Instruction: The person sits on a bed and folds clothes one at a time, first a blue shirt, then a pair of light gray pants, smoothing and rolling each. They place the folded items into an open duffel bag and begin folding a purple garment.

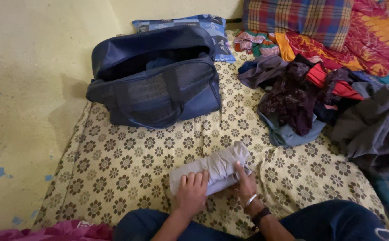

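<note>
Grey cloth (212,172) rolled into a tight bundle, lower centre of frame, lying on the patterned mattress (127,165). Left hand (191,192) pressed flat on the near left end of the roll, fingers spread over it, gripping lightly. Right hand (246,183) cupped against the right side of the roll, fingertips touching the fabric, bangle and dark band at the wrist. Step in hand looks like finishing the roll, compacting it. Next move likely calls for keeping both ends pinched so the roll does not spring loose when lifted. Dark blue bag (159,85) upper left-centre, unzipped, mouth gaping, some dark fabric inside, well apart from the roll. Clothes pile (310,98) right of centre, mixed maroon, red, grey, blue pieces, unfolded. Blue pillow (203,24) behind the bag; checked pillow (301,20) upper right. Yellow wall (29,89) along left. Knees in dark trousers at bottom edge.
</note>
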Demonstrator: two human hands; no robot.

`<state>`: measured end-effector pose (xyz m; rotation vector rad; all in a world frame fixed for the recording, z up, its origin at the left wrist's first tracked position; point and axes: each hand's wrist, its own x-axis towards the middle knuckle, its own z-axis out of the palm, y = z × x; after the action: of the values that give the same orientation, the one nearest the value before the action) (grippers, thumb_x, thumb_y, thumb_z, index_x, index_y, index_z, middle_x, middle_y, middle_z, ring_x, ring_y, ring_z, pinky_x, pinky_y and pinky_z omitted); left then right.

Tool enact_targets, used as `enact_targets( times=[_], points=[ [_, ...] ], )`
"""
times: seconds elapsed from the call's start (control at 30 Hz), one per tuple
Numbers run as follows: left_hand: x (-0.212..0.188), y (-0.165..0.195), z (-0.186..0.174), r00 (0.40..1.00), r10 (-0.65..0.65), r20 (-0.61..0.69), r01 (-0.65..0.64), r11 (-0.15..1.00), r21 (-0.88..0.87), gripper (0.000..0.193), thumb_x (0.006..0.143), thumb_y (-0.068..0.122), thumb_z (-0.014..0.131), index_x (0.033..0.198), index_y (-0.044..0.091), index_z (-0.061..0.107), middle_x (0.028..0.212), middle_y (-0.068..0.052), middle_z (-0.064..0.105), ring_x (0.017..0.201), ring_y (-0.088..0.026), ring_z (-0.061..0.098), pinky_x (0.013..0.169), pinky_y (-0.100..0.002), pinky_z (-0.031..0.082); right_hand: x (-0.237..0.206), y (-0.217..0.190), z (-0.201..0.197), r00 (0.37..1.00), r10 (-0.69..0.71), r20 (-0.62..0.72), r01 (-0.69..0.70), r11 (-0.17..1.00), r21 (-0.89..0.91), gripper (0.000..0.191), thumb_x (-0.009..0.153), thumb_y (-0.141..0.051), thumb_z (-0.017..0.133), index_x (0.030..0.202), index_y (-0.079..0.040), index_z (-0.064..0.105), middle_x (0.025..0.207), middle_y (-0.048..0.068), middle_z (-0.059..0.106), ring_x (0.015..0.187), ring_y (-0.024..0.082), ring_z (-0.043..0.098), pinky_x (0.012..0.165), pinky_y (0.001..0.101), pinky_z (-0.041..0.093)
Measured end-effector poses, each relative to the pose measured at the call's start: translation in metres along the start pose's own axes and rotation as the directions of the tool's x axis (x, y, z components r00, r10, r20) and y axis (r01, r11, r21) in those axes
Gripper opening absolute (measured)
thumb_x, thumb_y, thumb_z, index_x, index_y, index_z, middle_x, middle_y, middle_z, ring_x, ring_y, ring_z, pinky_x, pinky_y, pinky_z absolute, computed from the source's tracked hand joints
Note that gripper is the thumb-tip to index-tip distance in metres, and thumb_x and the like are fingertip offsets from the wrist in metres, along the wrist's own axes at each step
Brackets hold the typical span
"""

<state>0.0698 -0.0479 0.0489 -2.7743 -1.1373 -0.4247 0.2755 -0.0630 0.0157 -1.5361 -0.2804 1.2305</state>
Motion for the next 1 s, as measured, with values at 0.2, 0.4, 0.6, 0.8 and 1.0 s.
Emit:
enact_targets(
  times=[0.2,0.4,0.6,0.8,1.0],
  points=[
    [-0.005,-0.006,0.012,0.991,-0.091,0.097,0.122,0.911,-0.393,0.06,0.096,0.055,0.057,0.121,0.001,0.062,0.111,-0.014,0.063,0.105,-0.03,0.055,0.097,-0.049,0.038,0.009,0.003,-0.007,0.997,0.061,-0.046,-0.06,0.998,0.019,0.105,0.069,-0.046,0.077,0.148,0.001,0.026,0.141,0.03,0.049,0.119,0.049,0.059,0.091,0.0691,0.058],
    [-0.002,-0.006,0.031,0.905,-0.417,0.085,0.412,0.808,-0.421,0.046,0.1,0.046,0.047,0.115,0.005,0.063,0.116,-0.013,0.063,0.111,-0.028,0.056,0.102,-0.045,0.043,0.009,0.0,-0.007,0.994,0.089,-0.068,-0.088,0.996,0.011,0.093,0.072,-0.038,0.072,0.147,0.002,0.036,0.133,0.029,0.055,0.106,0.047,0.064,0.08,0.0599,0.061],
    [0.004,-0.008,0.026,0.865,-0.479,0.15,0.5,0.848,-0.175,0.07,0.098,0.058,0.046,0.138,0.0,0.048,0.15,-0.023,0.044,0.141,-0.042,0.035,0.112,-0.064,0.021,-0.001,-0.01,-0.006,0.993,0.054,-0.109,-0.062,0.996,-0.067,0.076,0.073,-0.036,0.067,0.136,0.004,0.053,0.118,0.026,0.063,0.096,0.044,0.067,0.073,0.0526,0.058],
    [0.011,-0.001,0.006,0.768,-0.508,0.39,0.579,0.812,-0.082,0.089,0.096,0.07,0.038,0.155,0.004,0.029,0.163,-0.018,0.024,0.152,-0.042,0.014,0.115,-0.074,0.006,-0.001,-0.011,0.002,0.968,-0.138,-0.21,0.094,0.974,-0.207,0.075,0.075,-0.032,0.07,0.138,0.001,0.048,0.124,0.025,0.065,0.107,0.035,0.062,0.091,0.0493,0.053],
    [0.013,0.003,-0.004,0.742,-0.495,0.452,0.567,0.823,-0.029,0.085,0.098,0.069,0.032,0.156,0.006,0.027,0.166,-0.018,0.02,0.154,-0.041,0.011,0.115,-0.075,0.009,-0.017,-0.017,0.008,0.576,-0.805,0.144,0.305,0.048,-0.951,0.083,0.072,-0.034,0.075,0.141,-0.001,0.043,0.151,0.023,0.048,0.138,0.039,0.042,0.112,0.0585,0.028]
  ],
)
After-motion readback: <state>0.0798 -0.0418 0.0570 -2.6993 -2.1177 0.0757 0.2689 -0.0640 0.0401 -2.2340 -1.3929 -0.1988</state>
